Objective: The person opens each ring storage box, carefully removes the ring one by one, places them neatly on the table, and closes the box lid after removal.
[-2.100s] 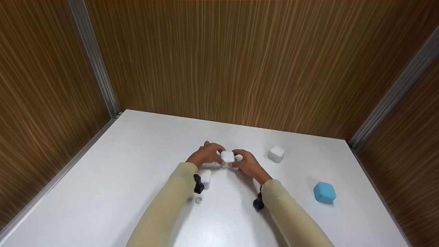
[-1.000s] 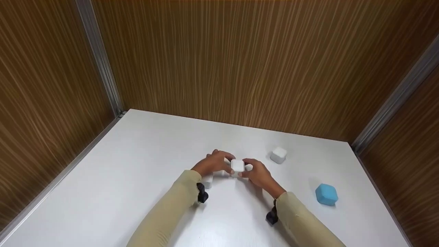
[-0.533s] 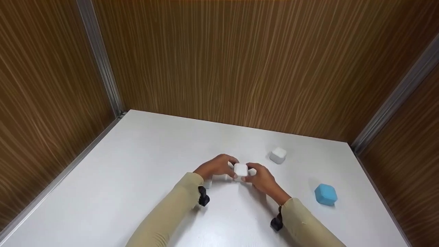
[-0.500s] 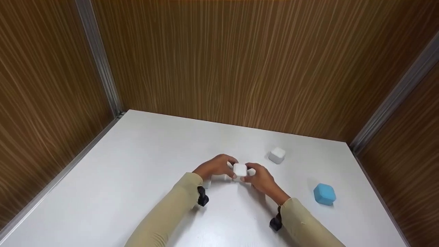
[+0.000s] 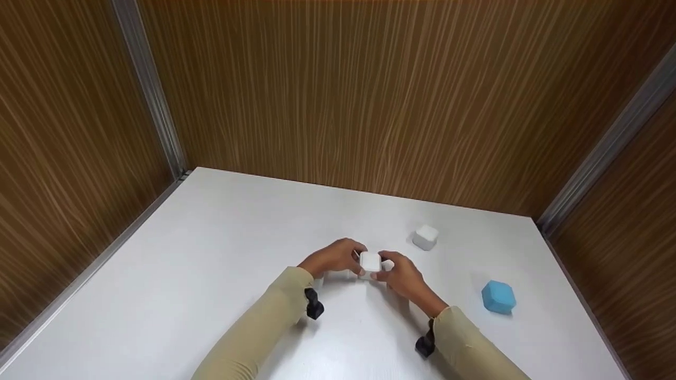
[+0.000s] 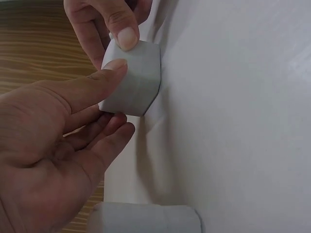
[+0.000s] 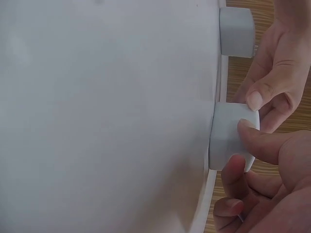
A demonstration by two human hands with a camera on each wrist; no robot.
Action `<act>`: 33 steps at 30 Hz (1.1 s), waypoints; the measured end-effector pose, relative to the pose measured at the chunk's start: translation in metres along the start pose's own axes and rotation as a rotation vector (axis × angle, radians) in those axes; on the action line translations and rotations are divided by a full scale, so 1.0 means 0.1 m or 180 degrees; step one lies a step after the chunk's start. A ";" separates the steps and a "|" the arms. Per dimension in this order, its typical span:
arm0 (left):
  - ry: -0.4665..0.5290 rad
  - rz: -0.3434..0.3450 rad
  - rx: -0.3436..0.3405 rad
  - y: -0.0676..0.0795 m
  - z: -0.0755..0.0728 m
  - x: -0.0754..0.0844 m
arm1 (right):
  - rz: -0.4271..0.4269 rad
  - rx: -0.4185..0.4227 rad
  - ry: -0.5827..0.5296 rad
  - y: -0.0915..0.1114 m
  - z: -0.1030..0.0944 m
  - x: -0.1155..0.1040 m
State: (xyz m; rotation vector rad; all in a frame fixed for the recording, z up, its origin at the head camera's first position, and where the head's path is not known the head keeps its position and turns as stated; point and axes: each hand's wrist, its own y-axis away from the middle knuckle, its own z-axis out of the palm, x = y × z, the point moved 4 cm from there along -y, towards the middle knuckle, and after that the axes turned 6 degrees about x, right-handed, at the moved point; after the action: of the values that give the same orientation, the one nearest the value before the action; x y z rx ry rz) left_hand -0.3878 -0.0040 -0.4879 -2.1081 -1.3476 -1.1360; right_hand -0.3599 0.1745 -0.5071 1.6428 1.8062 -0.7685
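Observation:
Near the middle of the table, a small white block (image 5: 371,262) with rounded edges sits between both hands, its base appearing to touch the tabletop. My left hand (image 5: 336,256) pinches its left side, thumb on the near face and other fingers behind. On the opposite side my right hand (image 5: 405,275) pinches it likewise. The left wrist view shows both thumbs pressed on the same face of the white block (image 6: 136,80). Another white block (image 6: 146,218) stands close by my left wrist; in the head view the left arm mostly covers it.
Farther back to the right stands a white block (image 5: 425,237). A light-blue block (image 5: 498,296) lies right of my right forearm. Wood-grain panels (image 5: 338,95) wall in the white table (image 5: 237,221) at the back and both sides.
Both hands have shifted right and nearer with the white block since the oldest frame. Over the last half second they barely move. A small round silver piece by the left forearm has become hidden.

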 end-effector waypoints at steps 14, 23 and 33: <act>-0.0045 0.0094 0.0120 0.07 0.13 0.06 | -0.0144 0.0125 0.0067 0.11 -0.06 0.03; -0.0065 0.0298 0.0069 0.15 0.16 0.09 | -0.0216 0.0151 0.0109 0.21 -0.06 0.01; -0.0192 0.0380 0.0010 0.26 0.16 0.07 | -0.0124 0.0107 0.0113 0.32 0.01 -0.03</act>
State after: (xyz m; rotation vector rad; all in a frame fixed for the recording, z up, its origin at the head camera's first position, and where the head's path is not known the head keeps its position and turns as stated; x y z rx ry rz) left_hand -0.3569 -0.0007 -0.4898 -2.2046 -1.2302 -1.0294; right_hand -0.3277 0.1747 -0.5065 1.6568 1.8645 -0.7958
